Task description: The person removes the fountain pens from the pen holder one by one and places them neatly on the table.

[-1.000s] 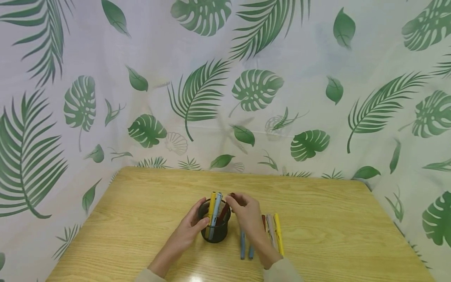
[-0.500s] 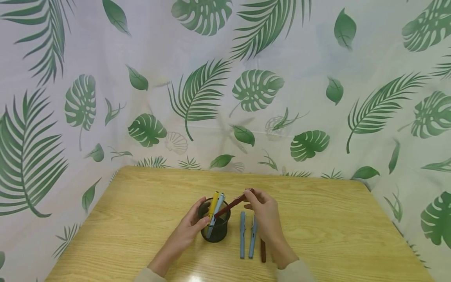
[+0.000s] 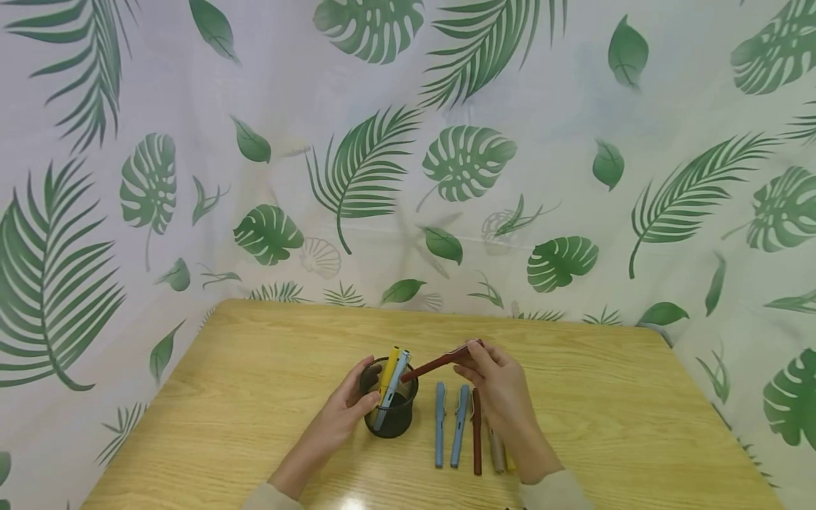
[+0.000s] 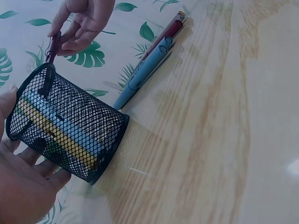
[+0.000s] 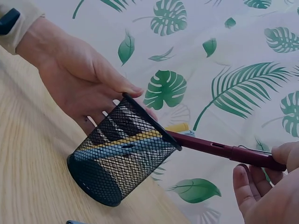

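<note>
A black mesh pen holder (image 3: pixel 397 421) stands on the table, with my left hand (image 3: pixel 334 421) curled round its left side, thumb at the rim. Inside it lean a yellow pen (image 3: pixel 388 370) and a light blue pen (image 3: pixel 394 382). My right hand (image 3: pixel 503 389) pinches a dark red pen (image 5: pixel 210 146) by its clip end, between thumb and fingers. That pen slants down leftward, its lower end at the holder's rim. In the left wrist view, the holder (image 4: pixel 70 121) hides part of my left fingers.
Right of the holder, several pens lie side by side on the wooden table (image 3: pixel 255 368): two blue pens (image 3: pixel 440 425), another dark red pen (image 3: pixel 477 443), a grey pen (image 3: pixel 496 453) and a yellow pen (image 3: pixel 509 462). My right forearm partly covers the last ones. A leaf-patterned cloth (image 3: pixel 472 234) hangs behind.
My right hand has moved right, drawing the dark red pen up out of the holder and tilting it flatter. My left hand keeps its grip on the holder.
</note>
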